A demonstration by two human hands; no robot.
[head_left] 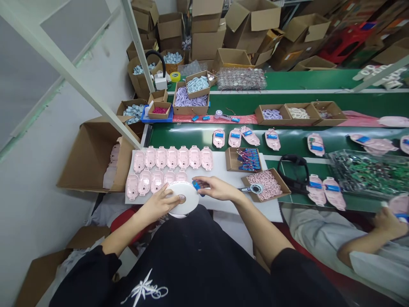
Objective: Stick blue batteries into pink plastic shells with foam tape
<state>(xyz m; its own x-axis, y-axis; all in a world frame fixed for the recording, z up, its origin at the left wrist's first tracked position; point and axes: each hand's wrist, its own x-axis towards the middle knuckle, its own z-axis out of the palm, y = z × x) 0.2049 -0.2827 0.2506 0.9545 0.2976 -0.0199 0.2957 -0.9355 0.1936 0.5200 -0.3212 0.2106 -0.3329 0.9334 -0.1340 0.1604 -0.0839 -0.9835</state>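
My left hand [162, 203] grips a white roll of tape [188, 204] with a brown core, held just in front of my body. In my right hand [217, 189] a small blue battery [196, 185] is pinched at the roll's right edge; whether it touches the tape I cannot tell. Behind the roll, pink plastic shells [157, 180] lie in two rows on a white sheet [220, 164]. A cardboard box of blue batteries with red wires [249, 159] stands beyond my right hand. Next to it is a box of small pink parts [266, 184], with a small handheld fan [255, 188] across it.
A green conveyor [191, 135] carries pink shells with blue batteries [235, 137]. Open boxes of rings [191, 102] stand behind it. A large carton [96, 155] stands at the left. On the right, a co-worker's hand [388, 221] holds a pink shell, near a bag of green circuit boards [370, 172].
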